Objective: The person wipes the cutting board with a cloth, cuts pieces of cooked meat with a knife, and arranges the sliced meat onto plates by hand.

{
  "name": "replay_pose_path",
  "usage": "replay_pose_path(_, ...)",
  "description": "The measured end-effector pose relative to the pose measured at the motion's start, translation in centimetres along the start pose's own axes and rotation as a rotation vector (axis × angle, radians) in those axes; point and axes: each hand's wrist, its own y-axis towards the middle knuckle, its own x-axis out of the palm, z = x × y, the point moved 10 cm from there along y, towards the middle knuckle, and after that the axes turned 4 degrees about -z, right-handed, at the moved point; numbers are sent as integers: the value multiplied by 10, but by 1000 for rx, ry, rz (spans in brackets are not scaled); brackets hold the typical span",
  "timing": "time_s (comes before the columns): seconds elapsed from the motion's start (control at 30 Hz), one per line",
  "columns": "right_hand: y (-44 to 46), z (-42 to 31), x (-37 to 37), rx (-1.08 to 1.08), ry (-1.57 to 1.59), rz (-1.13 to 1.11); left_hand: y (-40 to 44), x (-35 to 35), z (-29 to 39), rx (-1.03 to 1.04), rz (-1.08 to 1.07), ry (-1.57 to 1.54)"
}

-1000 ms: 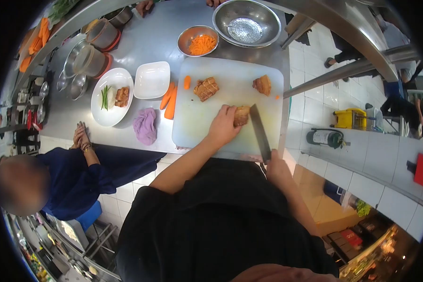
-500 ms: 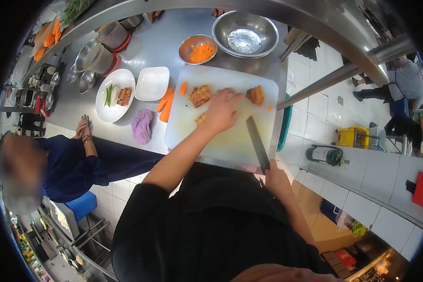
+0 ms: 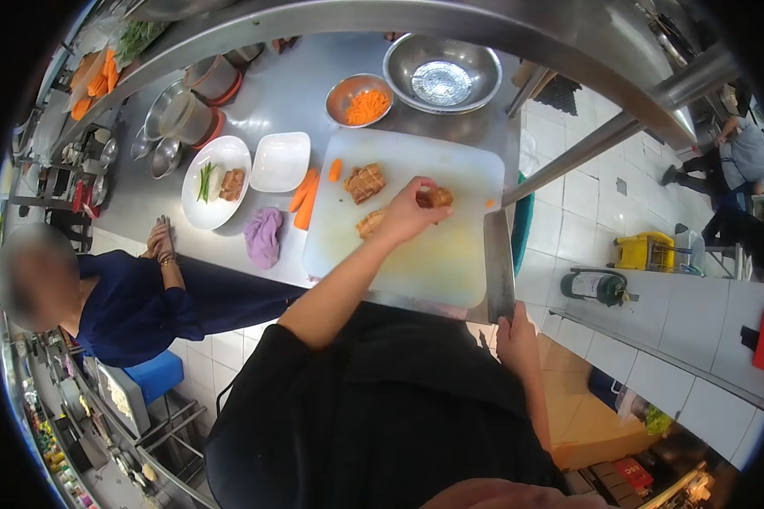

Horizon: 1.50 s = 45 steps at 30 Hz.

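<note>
My left hand is over the white cutting board, its fingers curled round a browned piece of meat. Two other meat pieces lie on the board: a scored one near the top left, and one beside my left wrist. A small carrot piece is at the board's left side. My right hand grips a cleaver-like knife by its handle, the blade flat over the board's right edge.
Left of the board are carrots, a purple cloth, a square dish and an oval plate with food. Beyond it stand a bowl of cut carrot and a metal bowl. A person stands at left.
My left hand has left one meat piece near the scored one and taken hold of the piece from the board's right. The knife has moved right to the board's edge.
</note>
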Motion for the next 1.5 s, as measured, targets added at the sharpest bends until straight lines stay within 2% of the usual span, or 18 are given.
replay_pose_path(0.03,4,-3,3,6,-17,-20,-18,7,-1,-13,11,-5)
replay_pose_path(0.1,16,-15,10,-39,-19,-55,-52,12,31,127,313,852)
replay_pose_path(0.13,22,-11,15,8,-22,-77,-56,15,20,102,333,845)
replay_pose_path(0.17,27,-6,19,55,-27,-95,-55,28,11,129,266,886)
replay_pose_path(0.23,36,5,27,49,-61,-81,-57,31,3,148,208,920)
replay_pose_path(0.3,42,10,31,69,-127,-86,-55,40,-22,23,-16,1044)
replay_pose_path(0.33,43,9,32,70,-131,-88,-57,36,-26,21,-15,1039)
replay_pose_path(0.4,40,-14,21,-99,-268,37,-63,32,-20,154,56,929)
replay_pose_path(0.5,39,-53,18,-90,-276,-4,-67,31,-4,285,121,832)
replay_pose_path(0.63,50,-81,34,-159,-409,-95,-56,31,-8,292,94,857)
replay_pose_path(0.83,50,-96,37,-74,-511,-194,-52,29,1,295,92,862)
replay_pose_path(0.97,52,-96,35,-54,-504,-205,-45,30,-4,259,60,860)
replay_pose_path(1.03,50,-98,35,-113,-464,-205,-44,30,-7,260,68,854)
replay_pose_path(1.23,44,-89,39,-59,-412,-274,-39,30,-10,295,61,846)
replay_pose_path(1.27,60,-76,58,-56,-411,-272,-38,30,-11,294,53,859)
replay_pose_path(1.33,109,-60,82,-186,-422,-95,-36,33,-11,298,46,861)
replay_pose_path(1.43,116,-77,66,-173,-391,-126,-47,25,-3,342,52,813)
replay_pose_path(1.5,103,-93,51,-155,-406,-145,-59,17,-2,329,147,733)
